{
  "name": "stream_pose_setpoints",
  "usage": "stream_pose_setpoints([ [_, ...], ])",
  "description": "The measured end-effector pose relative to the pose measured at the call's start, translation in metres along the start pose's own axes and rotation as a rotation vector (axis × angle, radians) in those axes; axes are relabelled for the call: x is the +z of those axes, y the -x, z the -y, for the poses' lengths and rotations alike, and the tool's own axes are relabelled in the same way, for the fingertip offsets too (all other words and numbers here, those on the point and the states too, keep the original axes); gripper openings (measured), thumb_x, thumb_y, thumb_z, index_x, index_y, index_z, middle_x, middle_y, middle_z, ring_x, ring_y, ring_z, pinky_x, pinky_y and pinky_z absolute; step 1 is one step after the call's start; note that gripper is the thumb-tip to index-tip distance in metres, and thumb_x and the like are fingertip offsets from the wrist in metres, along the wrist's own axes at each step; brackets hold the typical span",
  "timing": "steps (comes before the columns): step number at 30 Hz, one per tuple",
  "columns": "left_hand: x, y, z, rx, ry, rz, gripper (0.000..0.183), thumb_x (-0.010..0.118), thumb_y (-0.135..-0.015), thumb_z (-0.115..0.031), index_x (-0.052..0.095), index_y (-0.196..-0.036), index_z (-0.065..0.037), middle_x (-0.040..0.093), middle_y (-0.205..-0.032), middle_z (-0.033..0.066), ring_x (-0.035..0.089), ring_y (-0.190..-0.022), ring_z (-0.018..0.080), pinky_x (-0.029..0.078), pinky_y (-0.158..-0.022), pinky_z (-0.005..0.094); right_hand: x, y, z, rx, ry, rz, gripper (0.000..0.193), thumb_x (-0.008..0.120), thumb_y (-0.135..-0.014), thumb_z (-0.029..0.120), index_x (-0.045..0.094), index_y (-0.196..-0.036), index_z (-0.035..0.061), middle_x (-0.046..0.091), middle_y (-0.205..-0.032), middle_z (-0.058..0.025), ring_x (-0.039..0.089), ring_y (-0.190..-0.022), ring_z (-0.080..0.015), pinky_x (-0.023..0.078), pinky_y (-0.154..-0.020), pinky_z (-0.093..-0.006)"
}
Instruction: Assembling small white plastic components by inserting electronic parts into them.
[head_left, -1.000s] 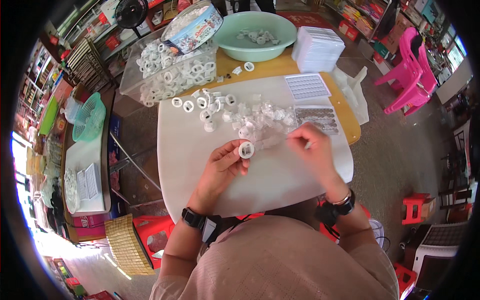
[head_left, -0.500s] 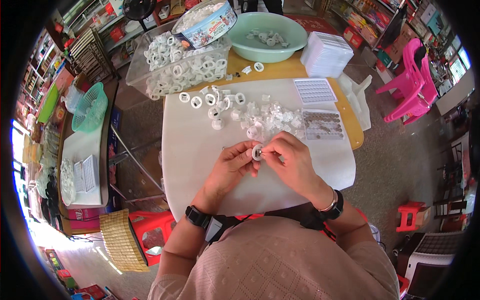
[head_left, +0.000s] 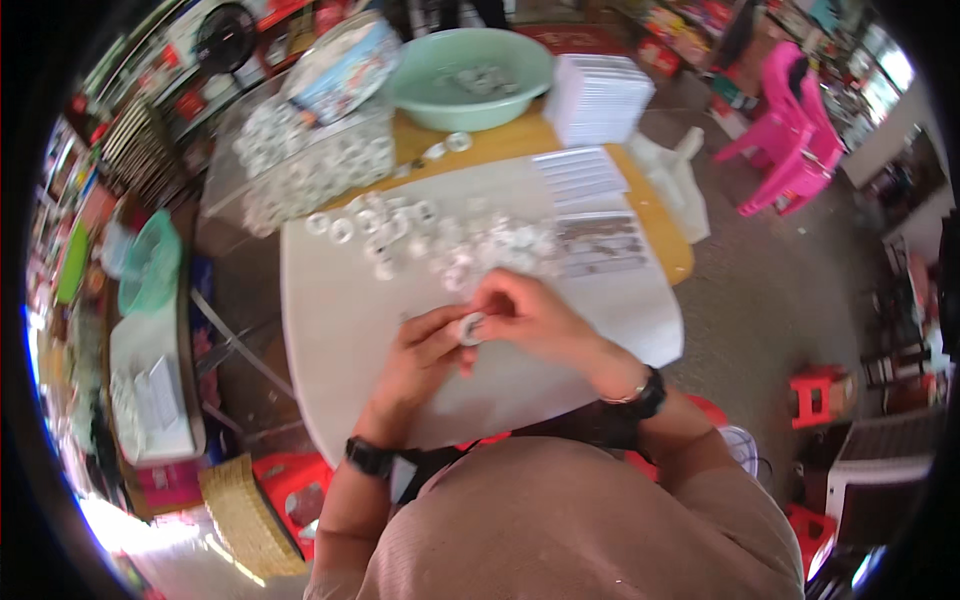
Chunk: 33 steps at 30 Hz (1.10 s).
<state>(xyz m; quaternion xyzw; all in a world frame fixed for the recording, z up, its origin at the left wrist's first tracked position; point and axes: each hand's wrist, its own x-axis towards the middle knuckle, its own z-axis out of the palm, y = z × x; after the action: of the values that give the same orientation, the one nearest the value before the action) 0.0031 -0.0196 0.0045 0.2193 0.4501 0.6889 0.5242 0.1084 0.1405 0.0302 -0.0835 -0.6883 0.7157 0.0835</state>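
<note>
Over the near middle of the white-covered table, a small round white plastic part (head_left: pixel 470 328) with a dark centre is held up between my two hands. My left hand (head_left: pixel 422 352) pinches its left side between thumb and fingers. From the right, my right hand (head_left: pixel 530 312) closes its fingertips against the part's other edge; whether a tiny piece is also between them is blurred. Just beyond my hands lies a heap of small clear and white plastic pieces (head_left: pixel 500 245). Several similar round white parts (head_left: pixel 342 231) lie to its left.
At the back stand a clear bin (head_left: pixel 320 175) of white parts, a printed round tin (head_left: pixel 345 80) and a green basin (head_left: pixel 470 110). White trays (head_left: pixel 598 100) are stacked at the back right. A tray (head_left: pixel 605 245) with small greyish pieces lies right of the heap.
The whole view has shifted and blurred, so the table and my hands sit further left in it. Both hands stay together at the round part, with the right hand's fingers closer around it.
</note>
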Motion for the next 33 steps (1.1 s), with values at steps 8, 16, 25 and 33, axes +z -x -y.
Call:
stream_pose_setpoints([
  [8, -0.001, -0.001, -0.003, 0.072, 0.143, -0.038, 0.030, 0.052, -0.092, -0.016, 0.054, -0.116, 0.003, 0.061, -0.088, 0.0090, 0.059, -0.069, 0.0150, 0.050, -0.056, 0.0262, -0.079, 0.034, -0.021, -0.220, 0.645, -0.631, 0.009, 0.063, -0.079, 0.006, 0.062, -0.088, 0.0047, 0.060, -0.080, -0.0080, 0.059, -0.069, -0.0203, 0.048, -0.061, -0.0315],
  [16, 0.001, -0.004, -0.002, 0.073, 0.144, -0.057, 0.028, 0.052, -0.091, -0.014, 0.054, -0.113, 0.003, 0.060, -0.090, 0.0095, 0.059, -0.072, 0.0147, 0.050, -0.057, 0.0265, -0.096, 0.047, -0.027, -0.216, 1.030, -0.698, 0.005, 0.063, -0.076, 0.007, 0.065, -0.080, 0.0078, 0.057, -0.077, -0.0092, 0.059, -0.072, -0.0297, 0.048, -0.062, -0.0393],
  [25, 0.000, 0.002, -0.003, 0.070, 0.088, -0.070, 0.028, 0.051, -0.092, -0.013, 0.054, -0.114, 0.003, 0.060, -0.088, 0.0068, 0.058, -0.072, 0.0135, 0.049, -0.060, 0.0262, -0.076, 0.035, -0.021, -0.215, 0.824, -0.601, 0.009, 0.063, -0.074, 0.000, 0.061, -0.080, 0.0061, 0.058, -0.077, -0.0075, 0.059, -0.066, -0.0254, 0.049, -0.057, -0.0336],
  [33, -0.003, -0.002, -0.004, 0.030, 0.157, 0.050, 0.031, 0.049, -0.095, -0.017, 0.052, -0.118, 0.003, 0.060, -0.090, 0.0063, 0.057, -0.077, 0.0130, 0.048, -0.066, 0.0266, 0.010, 0.017, -0.006, -0.562, 0.640, -0.428, 0.013, 0.067, -0.072, -0.004, 0.061, -0.081, 0.0019, 0.057, -0.079, -0.0078, 0.058, -0.065, -0.0180, 0.048, -0.056, -0.0280],
])
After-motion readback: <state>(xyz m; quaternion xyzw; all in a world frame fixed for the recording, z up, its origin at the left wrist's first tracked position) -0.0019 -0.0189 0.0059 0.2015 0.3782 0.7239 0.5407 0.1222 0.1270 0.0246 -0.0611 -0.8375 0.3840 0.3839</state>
